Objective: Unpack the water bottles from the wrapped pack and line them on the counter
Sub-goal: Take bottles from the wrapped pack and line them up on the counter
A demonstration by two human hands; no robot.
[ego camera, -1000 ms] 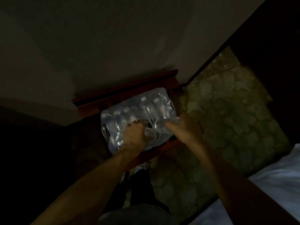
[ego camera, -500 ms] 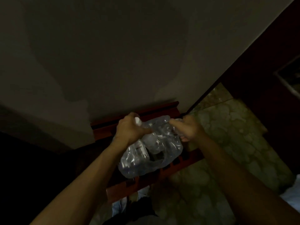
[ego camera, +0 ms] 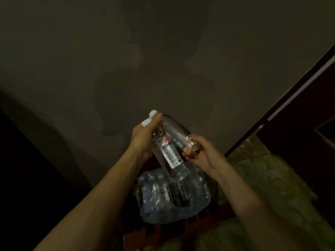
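Two clear water bottles with white caps are lifted above the pack. My left hand (ego camera: 143, 140) grips both by their necks, and the caps stick out past my fingers. One bottle (ego camera: 170, 154) shows a white label and points down toward the pack. The other bottle (ego camera: 176, 129) slants right, and my right hand (ego camera: 201, 151) holds its lower end. The plastic-wrapped pack (ego camera: 172, 194) of several bottles lies below on a reddish wooden stand (ego camera: 213, 214), with a torn opening at its top.
A plain dim wall (ego camera: 163, 60) fills the upper view. A patterned green floor (ego camera: 268, 187) lies at the right. A dark door frame (ego camera: 293, 91) runs diagonally at the right edge. The left side is in deep shadow.
Both hands rose from the pack's wrap and now hold two bottles in the air above it. The pack stays on the stand, lower in view as my head tilted up.
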